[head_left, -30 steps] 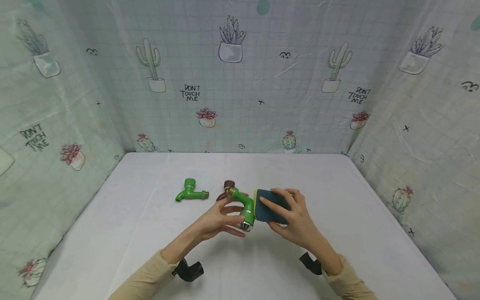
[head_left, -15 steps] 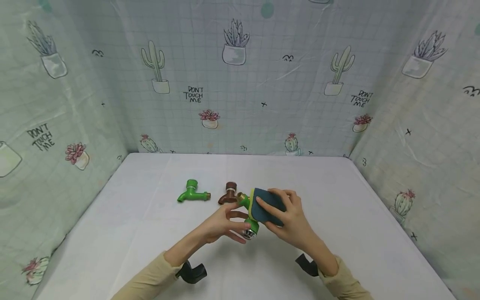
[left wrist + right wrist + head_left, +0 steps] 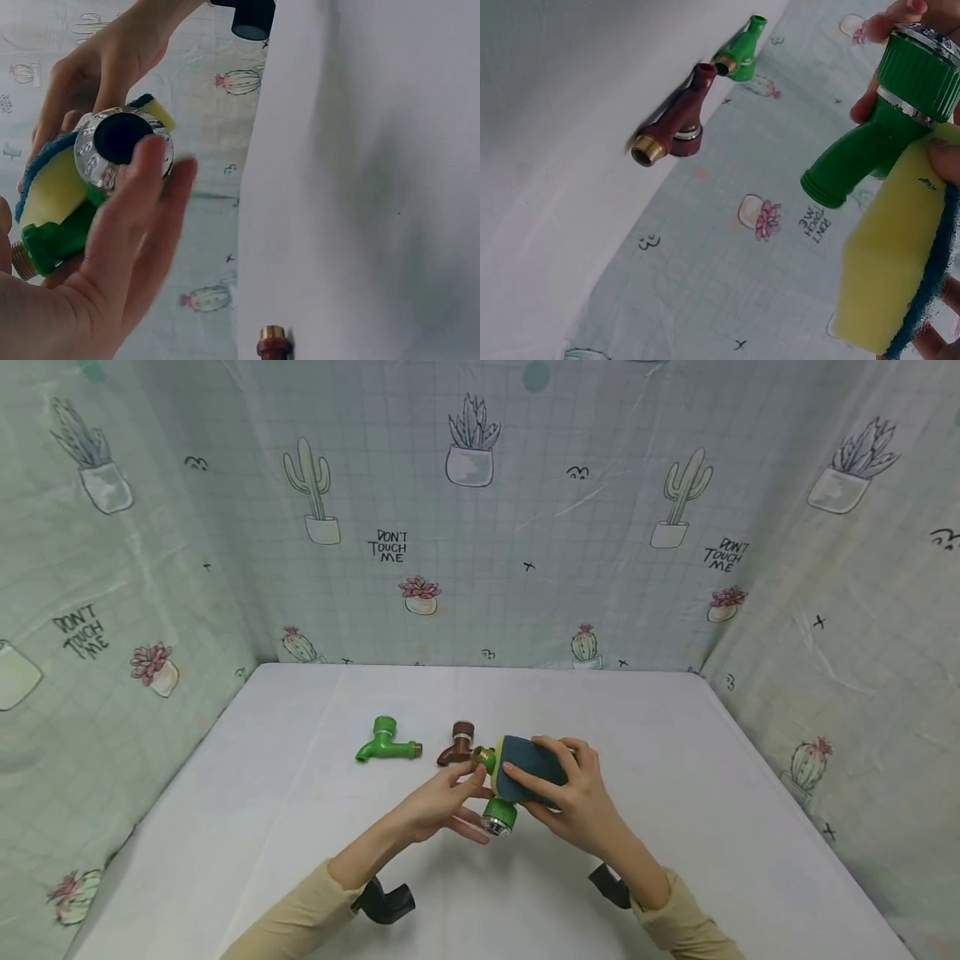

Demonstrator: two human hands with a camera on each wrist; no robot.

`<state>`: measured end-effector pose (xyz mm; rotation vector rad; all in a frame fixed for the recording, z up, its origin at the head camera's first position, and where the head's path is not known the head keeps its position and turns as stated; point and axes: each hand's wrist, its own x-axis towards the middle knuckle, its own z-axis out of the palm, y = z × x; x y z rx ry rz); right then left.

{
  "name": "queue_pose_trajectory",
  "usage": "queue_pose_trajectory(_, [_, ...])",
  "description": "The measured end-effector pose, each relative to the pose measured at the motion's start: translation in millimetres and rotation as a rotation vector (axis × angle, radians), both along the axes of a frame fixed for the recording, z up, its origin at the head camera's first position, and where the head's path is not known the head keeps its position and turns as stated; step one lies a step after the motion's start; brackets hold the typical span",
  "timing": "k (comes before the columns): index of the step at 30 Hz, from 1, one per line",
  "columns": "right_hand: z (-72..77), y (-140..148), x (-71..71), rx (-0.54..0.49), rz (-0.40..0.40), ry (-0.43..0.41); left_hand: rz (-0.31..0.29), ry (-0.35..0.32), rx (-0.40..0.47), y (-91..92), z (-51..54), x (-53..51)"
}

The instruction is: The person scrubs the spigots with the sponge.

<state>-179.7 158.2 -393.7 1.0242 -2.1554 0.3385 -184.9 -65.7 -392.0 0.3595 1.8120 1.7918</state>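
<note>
Above the table, my left hand [image 3: 442, 806] holds a green faucet [image 3: 499, 816] by its brass-threaded end, with its other fingers spread behind the chrome-capped knob. My right hand [image 3: 573, 797] grips a sponge [image 3: 528, 768], dark blue-green on one face and yellow on the other. In the right wrist view the yellow side of the sponge [image 3: 885, 255] lies against the body of the green faucet [image 3: 847, 161]. The left wrist view shows the chrome cap [image 3: 90, 161] facing the camera, the sponge bent behind the faucet.
Another green faucet [image 3: 386, 745] and a brown faucet [image 3: 457, 745] lie on the white table [image 3: 300, 827] beyond my hands. Black objects [image 3: 386, 903] appear near both forearms. Patterned cloth [image 3: 480, 527] stands behind and at both sides.
The sponge has moved left over the green faucet, hiding more of its body. My left hand has shifted its fingers towards the threaded end. The faucets on the table have not moved.
</note>
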Motion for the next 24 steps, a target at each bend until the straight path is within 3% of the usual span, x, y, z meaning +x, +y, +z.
queue_pose_trajectory(4, [0.2,3,-0.4,0.008,0.019,0.015,-0.002,-0.014,0.002,0.6,3.6,-3.9])
queue_pose_trajectory(7, [0.3,5,-1.0,0.022,0.026,0.008,-0.021,-0.089,0.063,0.8,4.5,-7.0])
queue_pose_trajectory(10, [0.1,9,-1.4,0.031,0.035,-0.027,-0.026,-0.214,0.164,0.5,3.9,-10.1])
queue_pose_trajectory(13, [0.5,12,-1.0,0.041,0.056,-0.059,-0.053,-0.248,0.203,-0.4,0.9,-13.2])
queue_pose_trajectory(17, [2.3,15,0.0,0.053,0.085,-0.077,-0.1,-0.206,0.177,-1.3,-4.1,-15.9])
queue_pose_trajectory(24, [2.0,18,-2.3,0.058,0.091,-0.075,-0.196,-0.269,0.12,-5.2,-4.9,-20.5])
